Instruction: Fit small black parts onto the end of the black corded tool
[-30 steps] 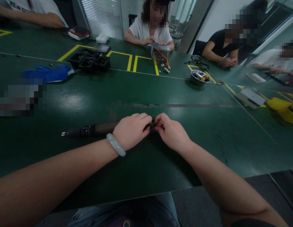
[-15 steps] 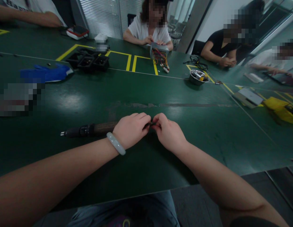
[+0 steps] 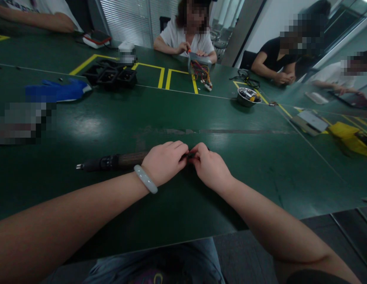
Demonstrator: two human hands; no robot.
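My left hand (image 3: 164, 162) and my right hand (image 3: 209, 166) meet fingertip to fingertip over the green table (image 3: 171, 114). Both are closed in a pinch on a small dark part (image 3: 191, 155) between them, too small to name. A pale bangle (image 3: 145, 179) sits on my left wrist. Behind my left hand a dark electric screwdriver (image 3: 112, 162) lies flat on the table, its tip pointing left.
A blue glove (image 3: 57, 90) and black trays (image 3: 112, 75) lie at the far left. A metal bowl (image 3: 248, 96) stands at the far right. A person across the table handles a grey box with coloured wires (image 3: 200, 67). Other people sit at the right and far left. Yellow items (image 3: 351, 136) lie at the right edge.
My right hand has crept slightly left toward my left hand. The pinch on the small part holds. The person opposite has shifted a hand on the wired box.
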